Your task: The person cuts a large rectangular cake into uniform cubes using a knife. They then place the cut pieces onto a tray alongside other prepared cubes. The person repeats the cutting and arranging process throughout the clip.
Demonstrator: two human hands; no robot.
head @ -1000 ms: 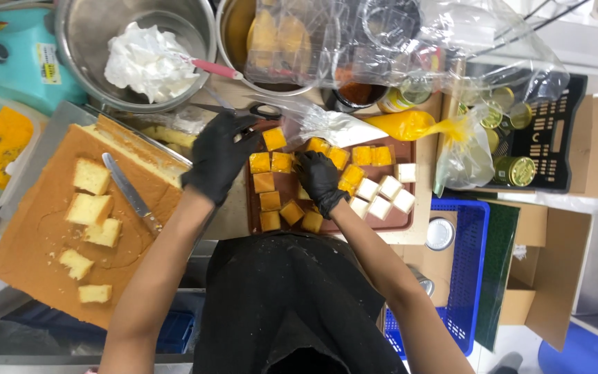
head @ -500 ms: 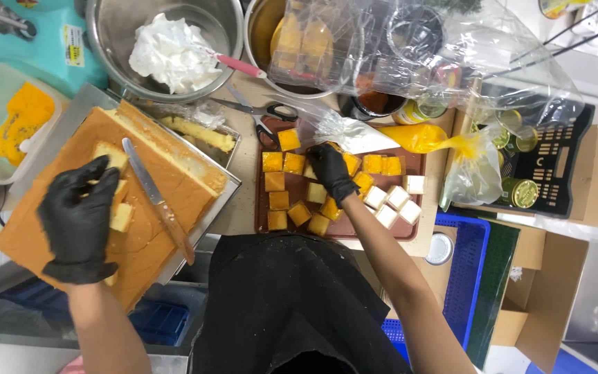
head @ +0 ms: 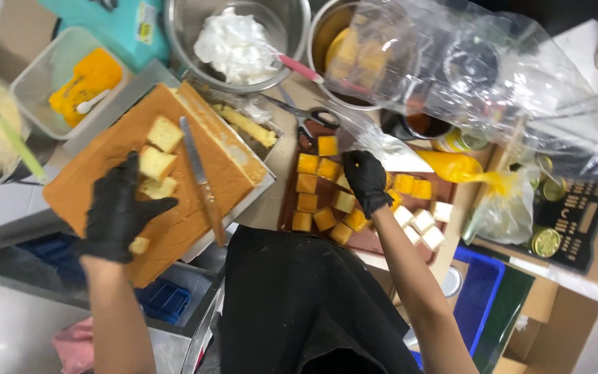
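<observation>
My left hand (head: 119, 211), in a black glove, lies flat on a large slab of golden sponge cake (head: 195, 149), fingers spread and touching the cut cake cubes (head: 155, 165) on it. One more cube (head: 140, 244) shows by my palm. A long knife (head: 202, 181) rests on the slab to the right of that hand. My right hand (head: 367, 179), also gloved, is curled down over the yellow cake cubes (head: 309, 185) lined up on a brown board (head: 372, 241). What its fingers hold is hidden.
Behind the slab stand a steel bowl of whipped cream (head: 233, 41), scissors (head: 306, 119) and a tub of orange filling (head: 81, 83). An orange piping bag (head: 461, 167) and white cubes (head: 423, 223) lie right of the board. A blue crate (head: 479, 298) sits lower right.
My left hand left the brown board, swung left to the sponge slab and now rests among the cubes there. My right hand stayed on the board's cubes.
</observation>
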